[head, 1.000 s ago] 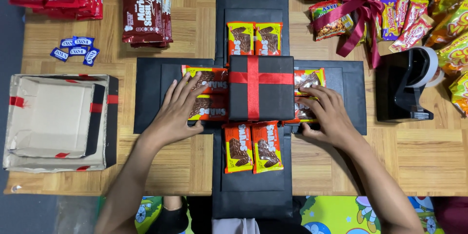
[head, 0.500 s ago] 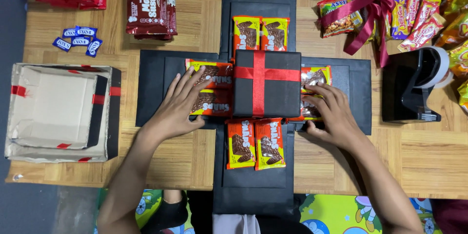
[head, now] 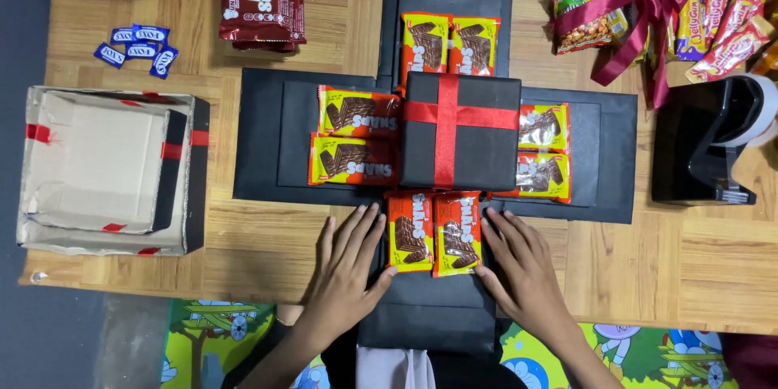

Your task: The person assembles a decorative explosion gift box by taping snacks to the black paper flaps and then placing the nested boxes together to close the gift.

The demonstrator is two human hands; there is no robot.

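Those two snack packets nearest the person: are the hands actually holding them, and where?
Nothing is lifted. The left hand and right hand lie flat beside the snack packets, thumbs touching their lower outer corners.

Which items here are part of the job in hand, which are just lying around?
In hand: left hand, right hand, near pair of snack packets, black unfolded box, small ribboned black box.

Lying about: tape dispenser, cardboard lid, blue sachets, maroon bow.

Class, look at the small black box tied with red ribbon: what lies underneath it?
The small black box sits on a flat black cross-shaped card; yellow snack packets reach its edges. Anything beneath it is hidden.
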